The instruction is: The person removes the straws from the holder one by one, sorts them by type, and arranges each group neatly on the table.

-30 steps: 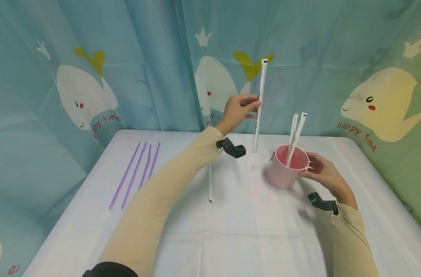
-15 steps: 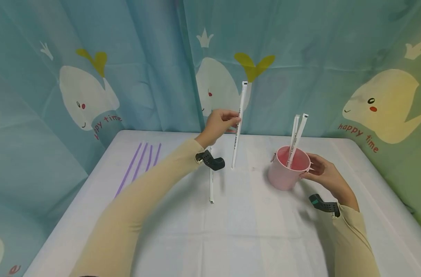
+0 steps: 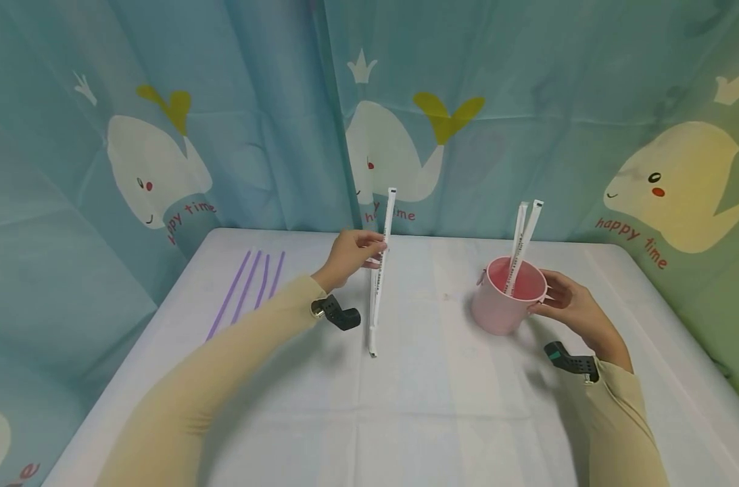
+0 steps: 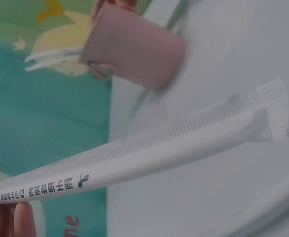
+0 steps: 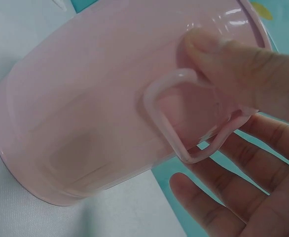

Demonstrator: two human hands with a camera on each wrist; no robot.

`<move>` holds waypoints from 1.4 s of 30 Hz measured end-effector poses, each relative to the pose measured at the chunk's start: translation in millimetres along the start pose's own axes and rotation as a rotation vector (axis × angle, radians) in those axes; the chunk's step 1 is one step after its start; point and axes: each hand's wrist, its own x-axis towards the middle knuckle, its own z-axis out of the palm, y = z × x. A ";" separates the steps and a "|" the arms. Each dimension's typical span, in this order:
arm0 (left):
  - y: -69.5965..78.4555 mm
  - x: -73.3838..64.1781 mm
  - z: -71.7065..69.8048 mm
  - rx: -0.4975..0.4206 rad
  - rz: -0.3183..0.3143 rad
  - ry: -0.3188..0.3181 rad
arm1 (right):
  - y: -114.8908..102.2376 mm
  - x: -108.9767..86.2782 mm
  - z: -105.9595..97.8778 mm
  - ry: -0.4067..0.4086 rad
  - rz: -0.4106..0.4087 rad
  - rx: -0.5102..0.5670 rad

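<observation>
My left hand (image 3: 347,258) pinches a paper-wrapped straw (image 3: 389,213) near its middle and holds it nearly upright, tilted slightly, over the middle of the table. In the left wrist view the wrapped straw (image 4: 149,158) shows its ribbed end and dark printed characters. Another wrapped straw (image 3: 372,343) lies on the table, partly covered by the held one in the head view. At the right, my right hand (image 3: 573,308) grips a pink bucket (image 3: 497,312) near its rim; the right wrist view shows the thumb against the wall beside a loop handle (image 5: 157,106). Two wrapped straws (image 3: 523,247) lean inside the bucket.
Several purple straws (image 3: 241,291) lie side by side on the left of the white-covered table (image 3: 406,419), partly behind my left sleeve (image 3: 223,372). A blue-green curtain (image 3: 272,135) with whale prints hangs right behind the table's far edge.
My left hand has moved left and down with the wrapped straw, away from the bucket to above the straw on the table. The right hand and bucket stay nearly still.
</observation>
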 end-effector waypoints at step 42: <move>-77.1 -20.3 0.7 0.014 -0.298 0.125 | 1.8 0.7 0.0 0.001 -0.003 0.003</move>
